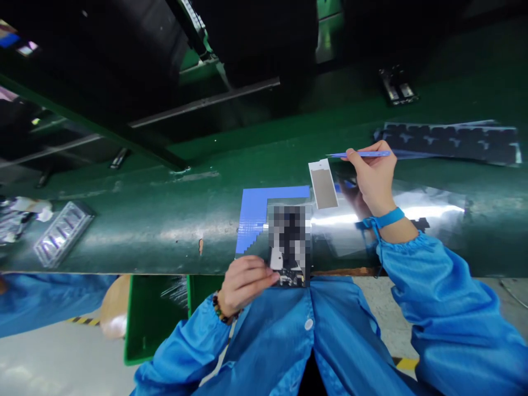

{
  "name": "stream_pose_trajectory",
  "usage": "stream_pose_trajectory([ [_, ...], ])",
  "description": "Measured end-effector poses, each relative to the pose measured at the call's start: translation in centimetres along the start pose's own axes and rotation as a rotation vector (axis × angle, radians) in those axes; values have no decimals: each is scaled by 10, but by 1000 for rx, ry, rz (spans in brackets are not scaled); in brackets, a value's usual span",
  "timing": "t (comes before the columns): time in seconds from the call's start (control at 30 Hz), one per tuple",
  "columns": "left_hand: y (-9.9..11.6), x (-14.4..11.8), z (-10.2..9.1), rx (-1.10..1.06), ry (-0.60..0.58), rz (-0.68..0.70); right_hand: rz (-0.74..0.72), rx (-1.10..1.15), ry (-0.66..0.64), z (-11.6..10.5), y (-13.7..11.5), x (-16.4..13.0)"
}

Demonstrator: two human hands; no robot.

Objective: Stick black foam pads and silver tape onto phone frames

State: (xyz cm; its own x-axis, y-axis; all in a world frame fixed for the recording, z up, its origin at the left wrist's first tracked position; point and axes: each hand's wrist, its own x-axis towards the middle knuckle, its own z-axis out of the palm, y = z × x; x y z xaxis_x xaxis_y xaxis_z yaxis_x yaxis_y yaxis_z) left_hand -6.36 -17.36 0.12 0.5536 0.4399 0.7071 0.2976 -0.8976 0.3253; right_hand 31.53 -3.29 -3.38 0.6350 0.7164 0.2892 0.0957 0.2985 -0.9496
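One hand (R) (375, 179) pinches blue tweezers (377, 154), L hand (244, 281) grips part-pixelated device (291, 247), any txt illegible.

Device (289, 264): most of its face is showing only as coarse pixels; the left hand (243, 283) is covering its lower-left edge.
Tweezers (375, 154): the right hand (376, 179) is hiding part of the shaft; the tips are appearing too fine to read.
Neighbour's sleeve (49, 300): running off the left edge.
Far assembly (398, 87): blurring, its parts staying unclear.
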Motion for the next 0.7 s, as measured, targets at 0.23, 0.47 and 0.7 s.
stream_pose_trajectory([
  [0.23,-143,103,11,205,165,-242,6,13,40,-3,-2,1],
  [0.47,-278,182,52,63,-97,-601,55,-17,41,-13,1,2],
  [0.7,-279,208,56,37,-139,-548,66,-19,45,-12,1,5],
])
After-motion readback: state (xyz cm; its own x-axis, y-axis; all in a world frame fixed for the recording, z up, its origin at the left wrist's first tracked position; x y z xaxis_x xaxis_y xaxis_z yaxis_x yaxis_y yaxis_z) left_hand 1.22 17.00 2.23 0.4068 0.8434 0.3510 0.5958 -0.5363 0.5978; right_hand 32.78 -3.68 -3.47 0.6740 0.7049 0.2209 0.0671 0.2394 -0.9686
